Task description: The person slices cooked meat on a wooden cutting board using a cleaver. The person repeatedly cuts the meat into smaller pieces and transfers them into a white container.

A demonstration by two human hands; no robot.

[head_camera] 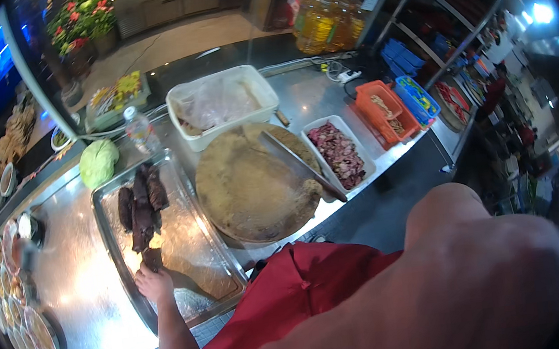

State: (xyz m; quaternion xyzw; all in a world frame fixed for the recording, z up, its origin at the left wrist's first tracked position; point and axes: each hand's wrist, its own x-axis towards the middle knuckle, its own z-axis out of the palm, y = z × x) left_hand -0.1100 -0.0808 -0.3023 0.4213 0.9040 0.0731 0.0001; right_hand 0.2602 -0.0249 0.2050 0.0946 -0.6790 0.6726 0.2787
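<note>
At the near end of a metal tray (208, 229), my left hand (155, 284) has its fingers around a small piece of dark cooked meat (153, 259). Several longer strips of dark meat (142, 205) lie farther up in the same tray. My right hand (479, 250) is raised very close to the camera, large and blurred at the lower right; its fingers cannot be made out. Between the tray and a white tub of chopped pink-purple food (338, 155) sits a round wooden chopping block (249, 183). A cleaver (302, 167) lies across the block's right side, its handle over the near edge.
A white plastic bin (222, 103) holding a clear bag stands behind the block. A green cabbage (99, 163) and a plastic bottle (141, 130) are behind the tray. Orange baskets (383, 111) and a blue basket (418, 99) stand right. Small bowls (5, 288) line the left.
</note>
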